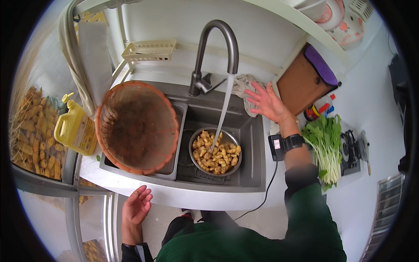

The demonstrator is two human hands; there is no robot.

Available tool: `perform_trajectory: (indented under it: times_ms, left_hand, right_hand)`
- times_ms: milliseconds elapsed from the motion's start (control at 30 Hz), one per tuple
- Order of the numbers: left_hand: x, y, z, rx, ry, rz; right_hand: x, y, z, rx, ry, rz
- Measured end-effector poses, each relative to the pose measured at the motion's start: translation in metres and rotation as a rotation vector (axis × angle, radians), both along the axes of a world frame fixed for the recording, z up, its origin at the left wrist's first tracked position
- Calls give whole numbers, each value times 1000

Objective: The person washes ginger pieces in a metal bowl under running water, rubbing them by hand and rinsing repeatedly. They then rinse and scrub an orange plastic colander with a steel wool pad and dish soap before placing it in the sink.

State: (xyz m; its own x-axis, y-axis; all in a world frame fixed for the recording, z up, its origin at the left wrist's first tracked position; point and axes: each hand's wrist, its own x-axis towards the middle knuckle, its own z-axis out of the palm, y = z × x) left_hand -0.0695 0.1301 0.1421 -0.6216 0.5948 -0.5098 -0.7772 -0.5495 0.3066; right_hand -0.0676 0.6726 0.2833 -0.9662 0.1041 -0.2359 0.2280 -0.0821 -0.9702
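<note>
Water runs from the grey gooseneck faucet (233, 49) into a round metal bowl (238, 165) standing in the right basin of the dark sink (252, 144). Knobbly yellow-brown roots, which look like ginger or a similar tuber, fill much of the bowl (214, 160). My right hand (270, 103), fingers spread, hovers to the right of the faucet near a crumpled pale cloth (244, 88) and holds nothing. At the lower left my left hand (137, 204) hangs before the counter's front edge, empty, its fingers loosely curved. An orange-rimmed plastic basket (137, 131) with a dirt-stained inside rests over the left basin.
A yellow jug with a pump (77, 127) stands left of the basket. To the right lie leafy greens (327, 147), bottles (319, 109) and a gas burner (348, 150). A brown board (301, 82) leans behind. A cream plastic tray (150, 50) sits at the back.
</note>
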Motion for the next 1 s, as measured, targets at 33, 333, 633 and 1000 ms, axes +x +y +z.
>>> perform_trajectory:
  times_ms: [33,333,633,1000]
  left_hand:
    - [4,-2,2,-23,-15,31]
    - [25,3,15,-140,-62,152]
    - [19,24,21,-175,-37,68]
    - [-60,150,7,-243,-97,-251]
  right_hand:
    - [-12,4,-3,-14,-4,15]
    - [-86,23,-48,-142,61,97]
    - [-129,12,-69,-157,193,49]
    - [-18,66,-111,-139,-69,-125]
